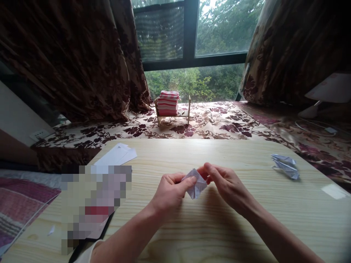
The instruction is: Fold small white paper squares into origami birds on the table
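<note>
Over the table, near centre, pinching paper with left hand, with right hand curled at the paper's 2 o'clock edge, grip unclear. Facing striped cloths near 12 o'clock.

Folded diamond-shaped paper: pale bluish-white. Wooden tabletop: pale yellow, fine wavy grain. Cream ledge cloth: maroon flowers, brown scrolls. Folded fabric stack: pinkish-red and white bands.
</note>
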A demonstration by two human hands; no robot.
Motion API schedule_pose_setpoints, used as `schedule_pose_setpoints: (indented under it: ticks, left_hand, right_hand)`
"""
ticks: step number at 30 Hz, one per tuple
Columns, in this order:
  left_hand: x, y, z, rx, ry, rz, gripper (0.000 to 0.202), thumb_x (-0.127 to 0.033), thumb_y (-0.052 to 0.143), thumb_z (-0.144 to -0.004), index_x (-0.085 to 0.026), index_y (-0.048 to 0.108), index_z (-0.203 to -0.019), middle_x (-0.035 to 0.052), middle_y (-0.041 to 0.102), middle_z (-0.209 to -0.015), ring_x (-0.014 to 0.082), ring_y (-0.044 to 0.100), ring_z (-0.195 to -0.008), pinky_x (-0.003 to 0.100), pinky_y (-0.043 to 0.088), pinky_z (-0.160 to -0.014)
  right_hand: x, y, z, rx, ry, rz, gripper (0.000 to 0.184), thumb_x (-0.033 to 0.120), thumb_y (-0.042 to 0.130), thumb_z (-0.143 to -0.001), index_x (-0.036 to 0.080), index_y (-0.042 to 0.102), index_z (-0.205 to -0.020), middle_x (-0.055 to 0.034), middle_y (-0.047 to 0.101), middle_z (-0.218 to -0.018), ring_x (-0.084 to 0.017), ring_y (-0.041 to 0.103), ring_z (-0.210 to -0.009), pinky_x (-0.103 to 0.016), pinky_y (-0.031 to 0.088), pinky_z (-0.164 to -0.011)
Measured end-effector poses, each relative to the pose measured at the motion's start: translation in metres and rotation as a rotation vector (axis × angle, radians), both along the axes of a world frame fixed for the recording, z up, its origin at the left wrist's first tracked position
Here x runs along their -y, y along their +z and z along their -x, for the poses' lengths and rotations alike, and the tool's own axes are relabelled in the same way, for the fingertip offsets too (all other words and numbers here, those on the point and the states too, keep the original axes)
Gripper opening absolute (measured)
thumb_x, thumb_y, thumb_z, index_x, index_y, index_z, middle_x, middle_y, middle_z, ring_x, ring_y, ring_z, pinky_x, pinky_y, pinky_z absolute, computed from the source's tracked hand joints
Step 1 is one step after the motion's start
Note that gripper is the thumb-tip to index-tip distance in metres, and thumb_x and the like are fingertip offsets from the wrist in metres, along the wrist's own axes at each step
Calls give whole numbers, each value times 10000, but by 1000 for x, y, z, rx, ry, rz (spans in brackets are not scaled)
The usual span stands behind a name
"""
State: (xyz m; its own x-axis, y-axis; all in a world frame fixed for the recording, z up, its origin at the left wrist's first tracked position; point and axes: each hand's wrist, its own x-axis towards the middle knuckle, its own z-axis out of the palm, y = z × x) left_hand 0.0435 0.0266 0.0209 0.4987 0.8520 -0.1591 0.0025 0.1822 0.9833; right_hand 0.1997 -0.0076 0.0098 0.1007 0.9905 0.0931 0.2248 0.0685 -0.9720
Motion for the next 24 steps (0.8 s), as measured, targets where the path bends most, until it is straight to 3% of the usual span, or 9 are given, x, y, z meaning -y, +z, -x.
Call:
schedule_pose_setpoints:
  ticks: [2, 6, 13, 18, 24]
  left_hand:
    - [-4, -3, 1, 45, 88, 102, 286, -385, 703, -688, -110, 664, -621, -28, 470, -497, 59, 341, -477, 206, 254, -467]
    - [-8, -7, 0, 177, 197, 220, 311, -398, 770, -616, -110, 653, -640, -33, 492, -514, 42, 344, -459, 186, 272, -452]
    - [-3, 6, 0, 238, 151, 319, 277, -327, 799, -598, -106, 706, -736, 34, 633, -687, 71, 489, -547, 211, 448, -570]
    - [-3, 12, 3, 162, 93, 199, 271, -328, 771, -638, -92, 722, -761, 63, 657, -716, 111, 536, -626, 235, 470, -614]
    - [-2, 9, 2, 127, 89, 115, 302, -359, 756, -653, -86, 719, -777, 76, 668, -733, 126, 540, -656, 247, 465, -624]
  right_hand:
    - [-1, 1, -1, 12, 11, 24, 491, 586, 395, -854, 172, 583, -668, -34, 584, -665, -157, 531, -661, -262, 427, -615]
    - [1, 5, 3, 61, 115, 81, 424, 561, 485, -808, 176, 558, -646, -9, 536, -635, -138, 472, -616, -250, 386, -577]
    - [3, 7, 7, -4, 171, 86, 364, 504, 542, -806, 163, 562, -681, -8, 529, -671, -130, 449, -628, -252, 363, -589]
    - [0, 5, 2, -35, 63, 50, 387, 525, 546, -804, 155, 576, -695, 8, 482, -639, -116, 401, -595, -245, 329, -552]
    - [0, 1, 6, -67, 78, -3, 394, 524, 528, -825, 158, 577, -690, 4, 499, -631, -118, 408, -592, -243, 332, -548]
